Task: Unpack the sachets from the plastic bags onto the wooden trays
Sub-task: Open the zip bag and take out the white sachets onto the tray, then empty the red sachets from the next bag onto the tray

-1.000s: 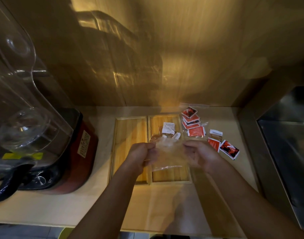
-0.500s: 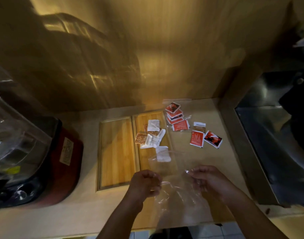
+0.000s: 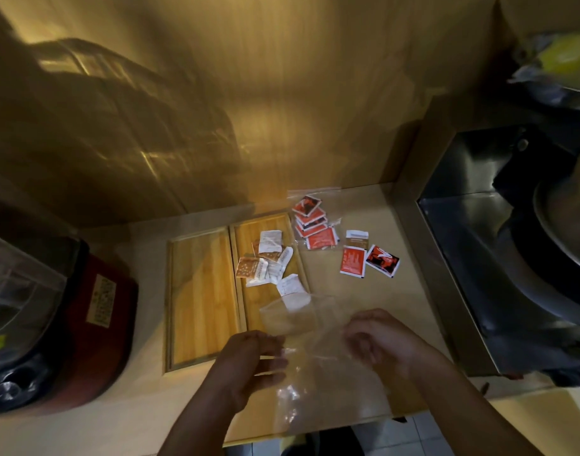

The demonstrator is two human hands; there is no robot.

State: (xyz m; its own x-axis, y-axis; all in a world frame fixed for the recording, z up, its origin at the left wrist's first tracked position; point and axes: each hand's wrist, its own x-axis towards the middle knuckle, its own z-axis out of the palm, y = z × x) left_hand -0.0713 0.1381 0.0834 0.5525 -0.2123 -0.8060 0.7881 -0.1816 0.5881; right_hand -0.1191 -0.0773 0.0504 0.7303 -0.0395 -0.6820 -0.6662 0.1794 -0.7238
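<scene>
1. Both hands were up over the near edge of the counter (image 3: 380, 225) w/ a clear plastic bag (image 3: 318, 363) stretched between them – looked empty, though the film was hard to read.
2. Left hand (image 3: 249, 360) had its fingers curled in, pinching the bag's left edge; right hand (image 3: 377, 340) was curled on the right edge the same way.
3. The bag's far end lay over the near part of the right wooden tray (image 3: 272, 320).
4. On that right tray – a loose cluster of white and brown sachets (image 3: 268, 258), some overlapping, one white one right at the bag's far edge.
5. Left wooden tray (image 3: 199, 291) sat touching the right one, side by side, nothing seen on it.
6. Right of the trays, a second plastic bag (image 3: 314, 222) lay flat on the counter w/ red sachets (image 3: 311, 222) stacked inside it.
7. Just beside that, three more sachets lay loose on the counter: a brown-and-white one (image 3: 357, 238), a red one (image 3: 353, 261) and a black-and-red one (image 3: 383, 260).
8. Far left, a red appliance (image 3: 98, 320) w/ a clear lid; far right, a steel sink (image 3: 479, 258).
</scene>
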